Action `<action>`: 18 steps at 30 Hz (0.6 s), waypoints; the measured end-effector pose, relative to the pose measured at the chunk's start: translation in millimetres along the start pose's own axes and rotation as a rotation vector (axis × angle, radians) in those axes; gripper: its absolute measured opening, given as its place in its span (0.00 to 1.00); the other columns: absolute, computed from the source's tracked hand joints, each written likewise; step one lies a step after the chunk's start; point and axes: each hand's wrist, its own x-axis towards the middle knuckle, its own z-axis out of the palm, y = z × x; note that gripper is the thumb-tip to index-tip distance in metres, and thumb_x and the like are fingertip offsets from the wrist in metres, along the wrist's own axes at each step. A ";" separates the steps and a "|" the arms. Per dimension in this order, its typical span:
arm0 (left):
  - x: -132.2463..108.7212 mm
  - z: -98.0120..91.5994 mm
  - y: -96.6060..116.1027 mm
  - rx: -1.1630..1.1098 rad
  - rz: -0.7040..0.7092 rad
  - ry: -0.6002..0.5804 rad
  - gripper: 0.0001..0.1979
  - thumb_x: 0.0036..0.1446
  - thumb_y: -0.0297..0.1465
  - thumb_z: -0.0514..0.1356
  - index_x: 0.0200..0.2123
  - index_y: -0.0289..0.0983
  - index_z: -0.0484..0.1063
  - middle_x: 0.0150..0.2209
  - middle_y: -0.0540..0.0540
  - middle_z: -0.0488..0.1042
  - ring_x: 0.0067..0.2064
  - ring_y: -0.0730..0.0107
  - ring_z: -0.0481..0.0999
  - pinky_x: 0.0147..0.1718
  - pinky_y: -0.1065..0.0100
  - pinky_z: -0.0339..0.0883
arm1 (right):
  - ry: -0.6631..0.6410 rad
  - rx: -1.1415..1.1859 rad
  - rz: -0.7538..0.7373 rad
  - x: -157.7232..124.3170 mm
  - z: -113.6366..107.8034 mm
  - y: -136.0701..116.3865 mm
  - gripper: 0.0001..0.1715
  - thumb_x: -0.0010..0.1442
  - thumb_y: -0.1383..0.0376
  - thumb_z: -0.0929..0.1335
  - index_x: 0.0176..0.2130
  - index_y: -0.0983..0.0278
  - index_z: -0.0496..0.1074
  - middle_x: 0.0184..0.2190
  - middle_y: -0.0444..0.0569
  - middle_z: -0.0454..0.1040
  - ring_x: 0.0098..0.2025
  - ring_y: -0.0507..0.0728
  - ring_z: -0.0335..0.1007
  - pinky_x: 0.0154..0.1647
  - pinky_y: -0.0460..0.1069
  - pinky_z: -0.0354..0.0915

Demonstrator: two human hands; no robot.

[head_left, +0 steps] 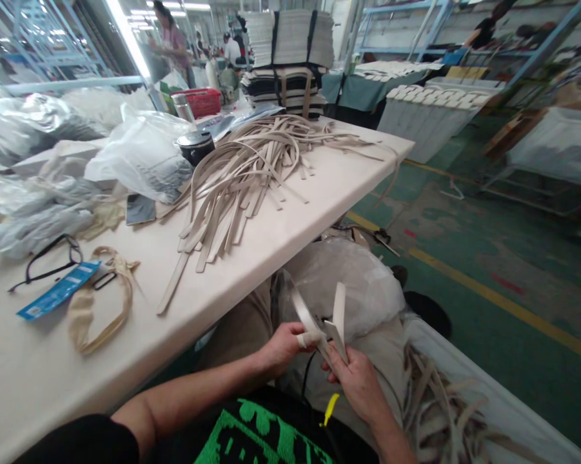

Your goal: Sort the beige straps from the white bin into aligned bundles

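Observation:
Above my lap, my left hand (286,351) pinches a flat beige strap (302,309) that rises up and to the left. A pale wrap, like tape, covers one of its fingers. Close beside it, my right hand (358,380) is closed around the strap's lower part, and a short pale strap end (339,306) sticks up from its grip. A small dark piece between the hands is too small to make out. Just below my right hand shows a yellow tag-like strip (331,409). On the table (290,248) lies a large heap of similar straps (242,187).
Eyeglasses (53,261), a blue packet (58,291) and a beige fabric band (84,322) lie at the table's left. Plastic bags (135,154) and a dark lidded mug (196,147) stand behind. More straps (440,412) fill a bin at my right. People work farther back.

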 end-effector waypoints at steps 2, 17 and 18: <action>2.9 -3.7 3.9 -0.020 0.022 0.090 0.23 0.37 0.45 0.72 0.28 0.30 0.78 0.26 0.45 0.73 0.29 0.72 0.66 0.32 0.71 0.59 | -0.035 0.003 0.006 -2.2 -3.6 2.0 0.33 0.59 0.40 0.58 0.31 0.65 0.73 0.25 0.49 0.77 0.24 0.56 0.73 0.29 0.47 0.64; 4.3 -6.3 9.2 -0.074 0.011 0.181 0.22 0.35 0.43 0.73 0.30 0.31 0.79 0.31 0.43 0.75 0.34 0.69 0.69 0.34 0.71 0.60 | -0.023 0.009 0.028 -5.8 -0.8 13.4 0.32 0.59 0.41 0.58 0.28 0.64 0.71 0.24 0.50 0.77 0.24 0.57 0.73 0.28 0.48 0.64; 3.0 -5.7 7.4 -0.050 0.002 0.151 0.22 0.36 0.43 0.73 0.30 0.31 0.79 0.30 0.43 0.75 0.33 0.69 0.69 0.34 0.71 0.60 | -0.012 0.010 0.035 -6.2 0.6 13.4 0.32 0.59 0.41 0.58 0.28 0.64 0.71 0.23 0.49 0.76 0.23 0.57 0.73 0.27 0.48 0.64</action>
